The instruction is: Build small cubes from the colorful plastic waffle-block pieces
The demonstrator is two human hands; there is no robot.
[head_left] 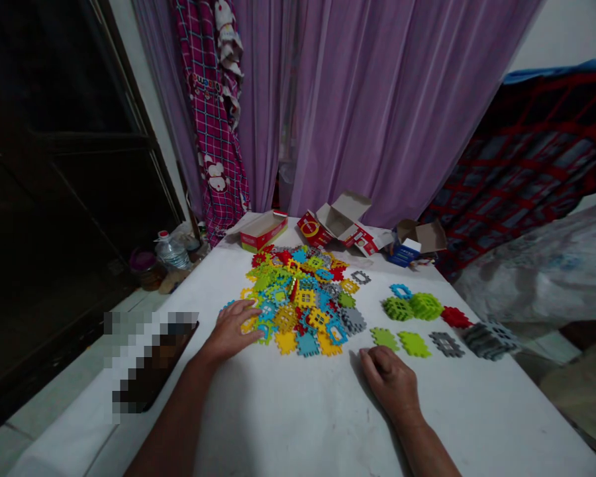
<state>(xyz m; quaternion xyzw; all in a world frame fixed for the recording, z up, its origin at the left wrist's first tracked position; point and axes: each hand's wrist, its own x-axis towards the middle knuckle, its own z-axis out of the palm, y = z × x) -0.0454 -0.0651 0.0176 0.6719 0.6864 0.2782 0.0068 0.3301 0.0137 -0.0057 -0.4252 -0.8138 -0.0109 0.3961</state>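
A heap of coloured plastic interlocking tiles (302, 298) lies in the middle of the white table (288, 417). My left hand (233, 330) rests flat at the heap's near left edge, fingers stretched onto the tiles. My right hand (390, 379) lies on the table with its fingers curled under, just below a flat green tile (385, 338); I cannot see anything in it. Sorted pieces lie to the right: green stacks (412, 307), a blue tile (401, 290), a red piece (455, 317), a grey tile (446, 344) and a grey stack (489, 339).
Opened cardboard boxes (335, 227) sit along the table's far edge before a purple curtain. A pixelated patch over a dark flat object (149, 364) lies at the left edge. A water bottle (171, 250) stands on the floor at the left. Patterned cloth hangs at the right.
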